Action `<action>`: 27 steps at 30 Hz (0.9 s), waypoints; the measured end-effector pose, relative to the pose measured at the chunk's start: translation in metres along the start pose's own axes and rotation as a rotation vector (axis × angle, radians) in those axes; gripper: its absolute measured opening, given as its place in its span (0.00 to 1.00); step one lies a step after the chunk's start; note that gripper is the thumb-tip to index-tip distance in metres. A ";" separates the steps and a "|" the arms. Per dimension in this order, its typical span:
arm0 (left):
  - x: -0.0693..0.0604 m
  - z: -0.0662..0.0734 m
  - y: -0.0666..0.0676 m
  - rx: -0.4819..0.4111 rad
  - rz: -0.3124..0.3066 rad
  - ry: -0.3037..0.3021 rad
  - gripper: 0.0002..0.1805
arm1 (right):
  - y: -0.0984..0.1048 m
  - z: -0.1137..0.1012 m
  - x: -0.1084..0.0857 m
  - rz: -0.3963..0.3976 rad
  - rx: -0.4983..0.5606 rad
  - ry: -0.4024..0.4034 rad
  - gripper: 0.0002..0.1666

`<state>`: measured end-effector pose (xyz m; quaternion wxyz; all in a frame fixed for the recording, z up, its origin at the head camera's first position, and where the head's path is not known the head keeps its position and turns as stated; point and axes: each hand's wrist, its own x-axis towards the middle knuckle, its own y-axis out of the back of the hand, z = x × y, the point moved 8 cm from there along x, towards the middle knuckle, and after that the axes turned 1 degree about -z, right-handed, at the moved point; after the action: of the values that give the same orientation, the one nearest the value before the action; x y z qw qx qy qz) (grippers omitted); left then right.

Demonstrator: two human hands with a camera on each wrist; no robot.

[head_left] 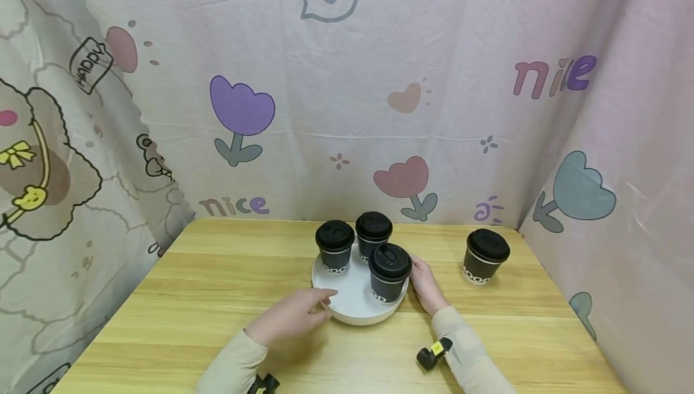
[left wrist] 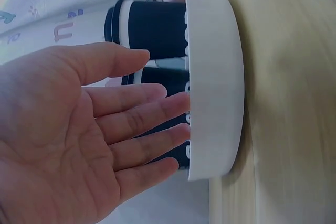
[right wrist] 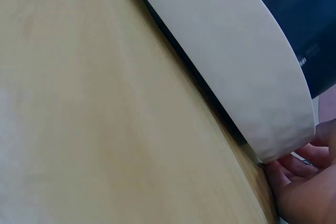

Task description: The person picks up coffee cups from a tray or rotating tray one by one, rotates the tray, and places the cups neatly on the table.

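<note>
A round white tray bears three black lidded paper cups: one at the back left, one at the back and one at the front right. At the tray's front left is my left hand, its fingers spread and fairly straight, with fingertips close to the rim; whether they touch cannot be told. My right hand grips the tray's right edge. In the right wrist view its curled fingers lie against the rim and lower edge, partly hidden by the tray.
Another black lidded cup stands apart on the wooden table, to the right of the tray. A patterned cloth hangs behind the table and along both sides.
</note>
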<state>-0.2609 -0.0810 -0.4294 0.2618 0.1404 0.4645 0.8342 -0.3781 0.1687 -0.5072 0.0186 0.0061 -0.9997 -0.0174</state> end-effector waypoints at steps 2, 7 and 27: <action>0.000 -0.003 0.003 -0.001 0.009 0.002 0.27 | -0.001 0.000 0.001 -0.011 0.000 0.000 0.22; -0.002 -0.012 0.009 -0.008 0.029 0.018 0.27 | -0.003 0.001 0.002 -0.021 -0.006 -0.006 0.23; 0.000 -0.016 0.015 -0.002 0.040 -0.002 0.26 | -0.004 0.000 0.002 -0.025 -0.018 -0.006 0.24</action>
<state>-0.2729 -0.0987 -0.4249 0.2456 0.1502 0.4603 0.8397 -0.3802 0.1647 -0.5069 0.0152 0.0184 -0.9994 -0.0266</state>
